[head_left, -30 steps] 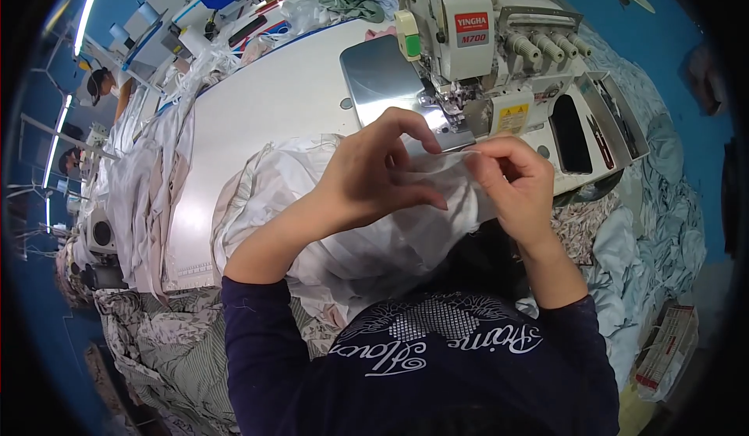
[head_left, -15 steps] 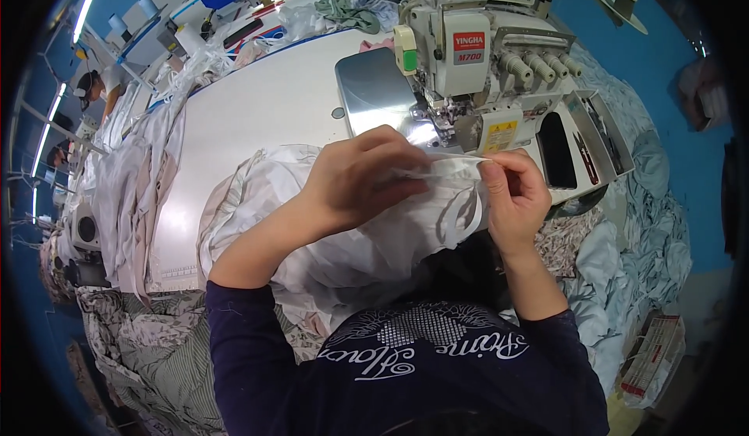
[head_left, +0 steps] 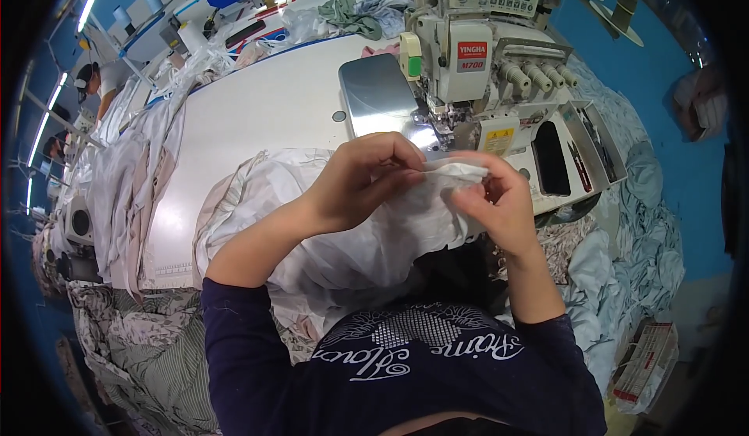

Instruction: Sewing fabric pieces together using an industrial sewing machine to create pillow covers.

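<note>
White cloth is now pinched at its edge by L hand, fingers closed (parted a sec ago), w/ R hand half-curled there, grip can't be told, so edge's likely steadied, near side of sewing machine.

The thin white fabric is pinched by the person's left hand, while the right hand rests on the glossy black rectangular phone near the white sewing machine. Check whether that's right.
The right hand is wrong: the head view shows it at the thin white fabric too, apart from the glossy black rectangular phone near the white sewing machine. The left hand does pinch the fabric.
</note>
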The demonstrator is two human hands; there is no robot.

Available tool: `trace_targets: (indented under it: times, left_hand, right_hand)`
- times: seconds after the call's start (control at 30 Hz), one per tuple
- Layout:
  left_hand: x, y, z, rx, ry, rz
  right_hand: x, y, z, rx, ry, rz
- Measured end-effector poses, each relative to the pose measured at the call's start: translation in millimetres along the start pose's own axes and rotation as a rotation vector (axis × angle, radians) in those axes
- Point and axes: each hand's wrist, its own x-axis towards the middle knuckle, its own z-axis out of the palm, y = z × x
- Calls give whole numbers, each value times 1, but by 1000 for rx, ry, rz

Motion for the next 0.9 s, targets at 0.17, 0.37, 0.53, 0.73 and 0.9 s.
trace_targets:
  times: [0.17,0.37,0.53,0.73,0.9]
  left_hand:
    - [1,6,2,116,-10,-59]
    - [2,12,5,351,-41,100]
    - [-2,3,10,-385,18,-220]
    - [-3,2,11,-407,31,-162]
    - [-3,5,12,-349,64,-177]
  right_hand:
    - [-2,9,-4,-51,73,48]
    - [-3,13,8,-191,150,-171]
    - [-4,16,9,-225,135,-221]
    - [-5,8,6,-260,3,-161]
    - [-5,17,10,-160,111,-226]
